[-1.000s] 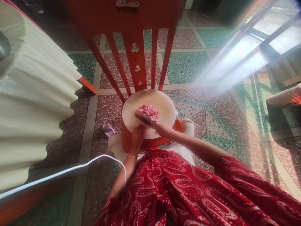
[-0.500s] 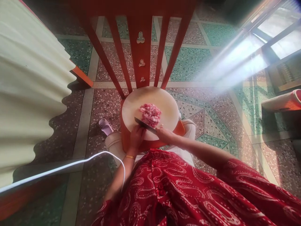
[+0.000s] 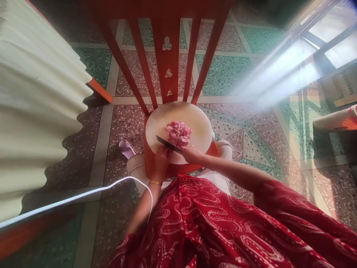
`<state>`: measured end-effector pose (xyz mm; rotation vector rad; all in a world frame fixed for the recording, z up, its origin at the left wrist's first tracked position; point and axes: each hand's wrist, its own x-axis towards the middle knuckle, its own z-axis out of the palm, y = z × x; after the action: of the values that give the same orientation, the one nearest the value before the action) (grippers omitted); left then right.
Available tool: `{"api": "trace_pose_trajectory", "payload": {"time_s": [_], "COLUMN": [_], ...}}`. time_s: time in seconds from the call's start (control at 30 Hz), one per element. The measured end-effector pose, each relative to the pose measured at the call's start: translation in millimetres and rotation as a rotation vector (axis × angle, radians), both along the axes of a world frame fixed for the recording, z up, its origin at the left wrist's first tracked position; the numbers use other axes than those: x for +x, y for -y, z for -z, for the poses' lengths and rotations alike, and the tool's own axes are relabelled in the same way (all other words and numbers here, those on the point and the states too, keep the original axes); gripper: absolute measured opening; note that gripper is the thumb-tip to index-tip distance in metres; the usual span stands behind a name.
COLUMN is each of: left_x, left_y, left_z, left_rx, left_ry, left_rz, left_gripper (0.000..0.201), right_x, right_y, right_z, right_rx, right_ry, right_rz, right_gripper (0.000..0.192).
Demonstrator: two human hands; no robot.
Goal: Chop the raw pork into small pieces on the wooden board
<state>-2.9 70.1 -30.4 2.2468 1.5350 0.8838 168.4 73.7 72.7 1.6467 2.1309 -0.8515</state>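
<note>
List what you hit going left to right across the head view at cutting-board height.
Cream corrugated sheet → purple slipper → left hand → knife → minced meat on the round cutting board → red-and-white striped object at the right edge.

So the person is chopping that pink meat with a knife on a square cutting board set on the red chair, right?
Not quite: the cutting board is round, not square, as the head view shows. The rest holds: the right hand holds the knife against the pink meat, and the board sits on the red chair.
</note>
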Motion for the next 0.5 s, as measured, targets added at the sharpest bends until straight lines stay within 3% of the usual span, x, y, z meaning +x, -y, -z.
{"api": "trace_pose_trajectory", "payload": {"time_s": [0.1,0.27,0.33,0.5], "left_x": [0.6,-1.6,-2.2,-0.9], "left_y": [-1.7,-4.3,-3.6,-5.8], "left_z": [3.5,7.0,6.5,6.0], "left_rx": [0.01,0.019,0.022,0.02], "left_ry": [-0.004,-0.056,-0.072,-0.014], "left_rz": [0.009,0.071,0.063,0.021], "left_gripper": [0.016,0.013,0.014,0.013], "right_x": [2.4,-46.2,-51.4,3.2], "right_y": [3.9,-41.3,-47.7,-12.9], "right_z": [0.7,4.5,4.6,-0.7], "right_rx": [0.011,0.049,0.053,0.078], "right_ry": [0.024,-0.044,-0.072,-0.112], "right_rz": [0.008,-0.032,-0.054,0.015], "right_gripper": [0.035,0.025,0.027,0.042]}}
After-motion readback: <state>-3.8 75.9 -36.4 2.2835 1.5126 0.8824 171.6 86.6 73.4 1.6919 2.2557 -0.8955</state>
